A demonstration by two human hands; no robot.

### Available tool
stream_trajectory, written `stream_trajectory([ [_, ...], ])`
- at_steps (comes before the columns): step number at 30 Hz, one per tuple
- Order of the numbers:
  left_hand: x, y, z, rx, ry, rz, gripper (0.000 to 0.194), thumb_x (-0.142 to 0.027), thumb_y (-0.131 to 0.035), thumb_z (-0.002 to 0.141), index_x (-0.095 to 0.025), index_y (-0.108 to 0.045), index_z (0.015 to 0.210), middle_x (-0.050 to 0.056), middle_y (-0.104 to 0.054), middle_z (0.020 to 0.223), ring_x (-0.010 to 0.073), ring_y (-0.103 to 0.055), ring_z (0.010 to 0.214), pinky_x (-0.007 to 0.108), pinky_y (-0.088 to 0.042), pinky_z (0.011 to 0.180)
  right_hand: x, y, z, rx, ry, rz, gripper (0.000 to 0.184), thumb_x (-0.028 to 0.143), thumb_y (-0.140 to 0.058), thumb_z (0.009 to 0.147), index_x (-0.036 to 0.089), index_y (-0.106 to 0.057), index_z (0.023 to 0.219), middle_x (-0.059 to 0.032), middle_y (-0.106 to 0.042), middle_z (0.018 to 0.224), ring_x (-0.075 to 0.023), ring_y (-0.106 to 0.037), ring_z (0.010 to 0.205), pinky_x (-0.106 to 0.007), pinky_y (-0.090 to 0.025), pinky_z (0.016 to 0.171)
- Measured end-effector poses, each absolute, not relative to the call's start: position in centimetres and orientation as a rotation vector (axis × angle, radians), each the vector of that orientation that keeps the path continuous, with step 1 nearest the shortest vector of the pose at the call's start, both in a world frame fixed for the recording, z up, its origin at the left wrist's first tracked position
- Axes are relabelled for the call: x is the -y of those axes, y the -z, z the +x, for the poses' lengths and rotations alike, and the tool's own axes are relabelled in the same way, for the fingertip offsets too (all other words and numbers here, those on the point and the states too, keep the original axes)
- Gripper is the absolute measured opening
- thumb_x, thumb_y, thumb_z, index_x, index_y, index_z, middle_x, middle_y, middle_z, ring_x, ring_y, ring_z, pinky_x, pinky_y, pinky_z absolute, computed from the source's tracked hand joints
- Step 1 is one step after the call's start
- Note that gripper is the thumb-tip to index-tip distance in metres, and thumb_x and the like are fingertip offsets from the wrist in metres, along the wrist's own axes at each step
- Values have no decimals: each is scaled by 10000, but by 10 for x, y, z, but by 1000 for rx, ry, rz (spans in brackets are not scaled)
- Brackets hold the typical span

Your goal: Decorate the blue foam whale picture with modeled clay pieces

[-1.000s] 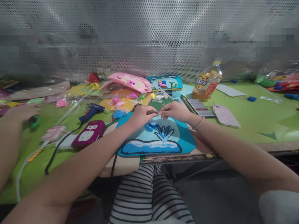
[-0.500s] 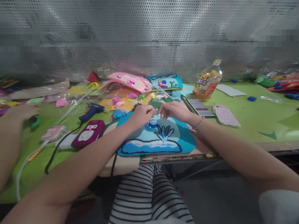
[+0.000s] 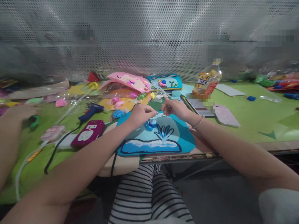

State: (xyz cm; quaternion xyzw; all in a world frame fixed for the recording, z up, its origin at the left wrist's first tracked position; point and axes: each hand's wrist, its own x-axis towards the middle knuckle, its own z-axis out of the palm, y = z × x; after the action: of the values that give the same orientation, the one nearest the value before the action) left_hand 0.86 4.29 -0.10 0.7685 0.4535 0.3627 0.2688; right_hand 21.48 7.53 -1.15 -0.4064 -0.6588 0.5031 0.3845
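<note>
Both my hands hover over the upper part of a blue foam sheet (image 3: 184, 138) decorated with a white-and-blue outlined shape and a splash-like plant. A small blue clay snail-like figure (image 3: 151, 124) sits on the sheet just below my fingers. My left hand (image 3: 143, 113) has thumb and forefinger pinched together; anything between them is too small to make out. Across a narrow gap, my right hand (image 3: 174, 109) is curled, its fingertips pressed together, and their contents are hidden. A lump of blue clay (image 3: 118, 114) lies left of my left hand.
To the left are a glue gun (image 3: 91, 112), a magenta device (image 3: 88, 133) and cables. A co-worker's hand (image 3: 21, 113) is at the far left. Decorated pink (image 3: 128, 80) and blue pieces lie behind; a bottle (image 3: 207, 79) and a phone (image 3: 226, 115) are right.
My right hand has moved slightly up and away from my left, widening the gap between the fingertips. My left hand has stayed nearly in place, still pinched.
</note>
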Motion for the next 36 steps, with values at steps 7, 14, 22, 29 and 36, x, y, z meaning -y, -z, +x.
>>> stream_trajectory([
  [7,-46,-2,9,-1258,-1049,1809,136,-258,-751,613,-150,-668,623,-11,-621,586,89,-515,550,231,-382,549,-73,11,213,1675,-1262,-986,399,553,-566,830,166,-635,766,-21,-634,681,-111,-585,595,-231,-492,568],
  [14,-45,-5,10,-1230,-1050,1797,117,-213,-736,618,-143,-645,596,-26,-593,557,77,-494,532,226,-372,540,-58,4,202,1949,-1062,-779,341,316,-757,676,173,-641,963,-28,-670,909,-130,-615,812,-280,-525,738],
  [22,-45,-3,9,-1214,-1021,1852,129,-256,-697,691,-137,-672,650,9,-639,599,100,-546,569,232,-401,562,-49,-4,197,1911,-886,-984,216,366,-699,739,154,-656,737,-6,-656,624,-103,-607,588,-230,-506,575],
  [29,-47,-2,8,-1194,-965,1882,295,-377,-632,788,-143,-635,609,36,-666,611,115,-594,576,229,-451,575,-50,-1,196,1908,-824,-1099,470,590,-614,773,154,-601,598,-19,-625,551,-100,-589,492,-209,-475,489],
  [36,-50,3,8,-1158,-957,1913,303,-396,-608,800,-142,-648,640,39,-667,627,119,-600,588,236,-464,594,-50,-3,194,1857,-898,-1083,437,569,-673,719,154,-611,599,-16,-632,567,-97,-588,508,-214,-486,509],
])
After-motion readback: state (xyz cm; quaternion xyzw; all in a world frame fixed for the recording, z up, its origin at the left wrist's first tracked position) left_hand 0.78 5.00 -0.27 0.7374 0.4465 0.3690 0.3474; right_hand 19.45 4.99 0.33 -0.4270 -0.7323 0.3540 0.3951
